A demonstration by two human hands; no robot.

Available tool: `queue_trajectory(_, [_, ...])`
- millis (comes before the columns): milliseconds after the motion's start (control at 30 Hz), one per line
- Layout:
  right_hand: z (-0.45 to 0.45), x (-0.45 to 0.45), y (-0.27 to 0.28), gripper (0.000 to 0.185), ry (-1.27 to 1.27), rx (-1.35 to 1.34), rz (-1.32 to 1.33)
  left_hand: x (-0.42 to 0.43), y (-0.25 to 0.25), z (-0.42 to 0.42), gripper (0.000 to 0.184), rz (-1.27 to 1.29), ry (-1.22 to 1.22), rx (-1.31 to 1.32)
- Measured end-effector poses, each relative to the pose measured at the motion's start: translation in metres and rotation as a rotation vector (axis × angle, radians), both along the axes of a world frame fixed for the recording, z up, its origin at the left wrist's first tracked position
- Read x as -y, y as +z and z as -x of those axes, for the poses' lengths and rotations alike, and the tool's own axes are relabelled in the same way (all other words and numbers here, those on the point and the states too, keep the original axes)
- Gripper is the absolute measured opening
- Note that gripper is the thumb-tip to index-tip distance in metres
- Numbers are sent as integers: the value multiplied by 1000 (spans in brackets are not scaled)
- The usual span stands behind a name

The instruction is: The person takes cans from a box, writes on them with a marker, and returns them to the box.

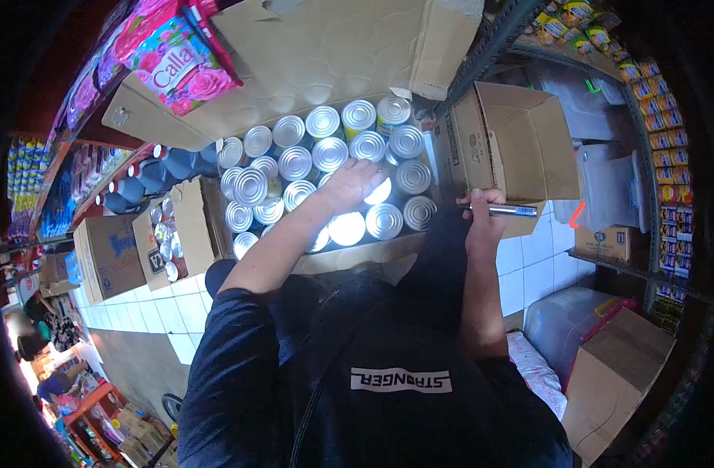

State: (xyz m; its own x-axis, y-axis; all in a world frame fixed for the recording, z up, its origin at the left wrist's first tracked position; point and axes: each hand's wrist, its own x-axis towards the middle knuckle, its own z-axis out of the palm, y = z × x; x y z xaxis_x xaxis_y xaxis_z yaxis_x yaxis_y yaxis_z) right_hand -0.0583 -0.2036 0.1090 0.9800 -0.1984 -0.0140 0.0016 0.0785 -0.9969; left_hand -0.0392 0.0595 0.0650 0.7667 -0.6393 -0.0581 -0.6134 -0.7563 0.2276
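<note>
My left hand (355, 186) reaches over several upright metal cans and has its fingers curled over the edge of one shiny can (378, 192). That can looks slightly tilted, and my thumb is hidden. More silver-topped cans (295, 163) stand close together around my hand inside a large open cardboard box (357, 259). On the right, my right hand (483, 217) is closed around a silver marker pen (515, 210) with a barcode label. Its dark end points left, towards the cans.
An open cardboard box (532, 148) stands on the right beside a metal shelf post (493, 51). Left of the cans is another box (187, 226) with cans inside. Pink Calla packets (181, 66) hang at upper left. Another person (49, 316) is far left.
</note>
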Motion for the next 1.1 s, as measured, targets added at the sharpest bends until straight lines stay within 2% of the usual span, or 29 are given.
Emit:
queue_trajectory(133, [-6,-1,-3,17,10,16,-61,-1,-4,2,81,65,67,-45])
queue_trajectory(233, [-10,-1,-7,16,26,45,-51,4,6,-2,83,-33,11,62])
queue_trajectory(333, [-11,-2,-7,15,32,42,-37,5,10,-10,86,-110,-18,19])
queue_trajectory(433, [-10,-1,-10,14,37,43,-28,-1,6,-22,87,-82,-83,-4])
queue_trajectory(533, [-9,-4,-6,14,42,47,-31,9,10,-27,86,-104,-27,-53])
queue_trajectory(667, [-10,-2,-8,14,69,16,-5,9,-1,-30,81,-104,8,-3])
queue_trajectory(800, [-8,1,-8,14,64,4,6,1,-11,-35,64,-261,-106,29])
queue_trajectory(833, [-7,1,-9,14,66,3,13,2,-15,-33,52,-242,-115,46])
queue_trajectory(933, [-11,-2,-9,15,73,14,17,5,-18,-31,46,-269,-117,137])
queue_trajectory(967, [-11,-3,-7,15,72,15,18,7,-20,-29,38,-281,-100,135])
queue_trajectory(1100, [-12,-1,-9,15,94,0,30,11,-19,-26,34,-285,-70,117])
